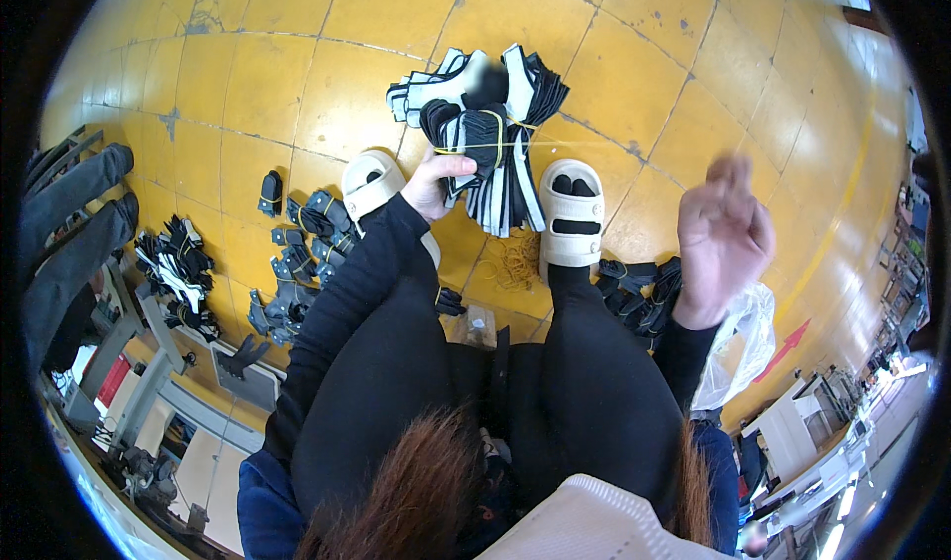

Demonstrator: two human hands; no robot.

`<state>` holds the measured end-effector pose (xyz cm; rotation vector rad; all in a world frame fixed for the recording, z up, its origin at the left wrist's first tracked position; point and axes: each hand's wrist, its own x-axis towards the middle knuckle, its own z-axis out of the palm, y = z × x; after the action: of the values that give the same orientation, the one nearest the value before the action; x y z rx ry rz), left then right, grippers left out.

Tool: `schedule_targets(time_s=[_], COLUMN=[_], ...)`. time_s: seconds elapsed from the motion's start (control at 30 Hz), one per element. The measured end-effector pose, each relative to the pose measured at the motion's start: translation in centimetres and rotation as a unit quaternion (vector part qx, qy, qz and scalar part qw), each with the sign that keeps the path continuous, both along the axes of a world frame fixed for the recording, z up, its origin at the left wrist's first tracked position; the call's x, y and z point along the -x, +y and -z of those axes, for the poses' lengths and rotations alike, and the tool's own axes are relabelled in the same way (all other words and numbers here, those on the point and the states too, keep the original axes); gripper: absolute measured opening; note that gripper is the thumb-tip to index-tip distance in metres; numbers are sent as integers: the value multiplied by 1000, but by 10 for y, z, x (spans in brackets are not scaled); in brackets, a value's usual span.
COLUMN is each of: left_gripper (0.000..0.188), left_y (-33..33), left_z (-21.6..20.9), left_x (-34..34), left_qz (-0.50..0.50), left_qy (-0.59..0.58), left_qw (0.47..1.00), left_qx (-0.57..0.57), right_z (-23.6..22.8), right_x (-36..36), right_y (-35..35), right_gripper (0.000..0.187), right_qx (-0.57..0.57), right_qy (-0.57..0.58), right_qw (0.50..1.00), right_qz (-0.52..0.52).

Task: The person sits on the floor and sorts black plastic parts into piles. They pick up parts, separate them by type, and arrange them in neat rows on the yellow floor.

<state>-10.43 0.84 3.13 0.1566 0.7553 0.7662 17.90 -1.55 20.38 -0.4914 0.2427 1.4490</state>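
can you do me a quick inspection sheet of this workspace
Surface: yellow tiled floor, seams and dark stains visible
Job's things: black-and-white bundle with yellow banding; a thin yellow line runs from it toward the right
Clutter: dark bundles at left, black pieces at right, loose yellow bands between the feet, clear plastic bag
Hands: left hand grips the bundle; right hand raised, blurred, grip unclear
Cables: nothing seen
Surroundings: grey metal frame left, red floor arrow right

Bright light glares off the floor [634, 75], right fingers [731, 176] blurred.
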Motion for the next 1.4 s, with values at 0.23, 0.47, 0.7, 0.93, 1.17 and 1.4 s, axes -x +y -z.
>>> schedule_targets(time_s=[0.23, 0.47, 0.7, 0.93, 1.17, 1.4], left_gripper=[62, 60, 79, 81, 54, 32], left_y=[8, 18, 40, 40, 42, 36], left_z=[-38, -56, -80, -80, -88, -84], left_x=[-18, -15, 10, 26, 17, -9], left_qz=[95, 154, 451, 567, 629, 704], left_qy=[5, 69, 141, 85, 77, 8], left_qw=[993, 981, 856, 801, 756, 702], left_qx=[-66, -91, -207, -176, -165, -109], right_z=[88, 67, 69, 84, 74, 75], right_x=[31, 39, 33, 61, 76, 83], right_y=[10, 14, 33, 38, 42, 49], right_gripper=[53, 84, 73, 67, 41, 20], right_qx=[77, 50, -45, -85, -100, -332], right_qy=[-405, -454, -479, -359, -432, -549], right_qw=[910, 858, 753, 779, 709, 518], right_qz=[52, -236, -448, -507, -548, -565])
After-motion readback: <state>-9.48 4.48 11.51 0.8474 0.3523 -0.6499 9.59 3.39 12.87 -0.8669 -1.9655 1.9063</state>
